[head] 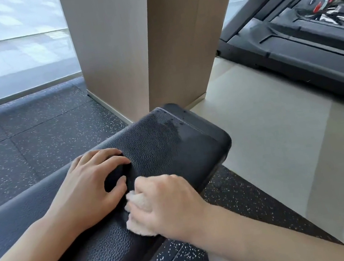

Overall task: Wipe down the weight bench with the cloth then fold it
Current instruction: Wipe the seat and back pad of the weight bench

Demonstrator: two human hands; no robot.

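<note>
- The black bench runs from me toward a tan pillar, with a wet patch near its far end.
- My left hand rests on the bench top, fingers bent and spread, holding nothing.
- My right hand is curled around the cloth.
- The small, fluffy, cream cloth is bunched under my right hand, pressed on the bench just beside my left hand.

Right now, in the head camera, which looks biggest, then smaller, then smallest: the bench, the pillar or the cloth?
1. Wooden pillar and black bench: too alike, and the bench is nearer.
2. Cloth, mostly hidden under the right hand.
</note>
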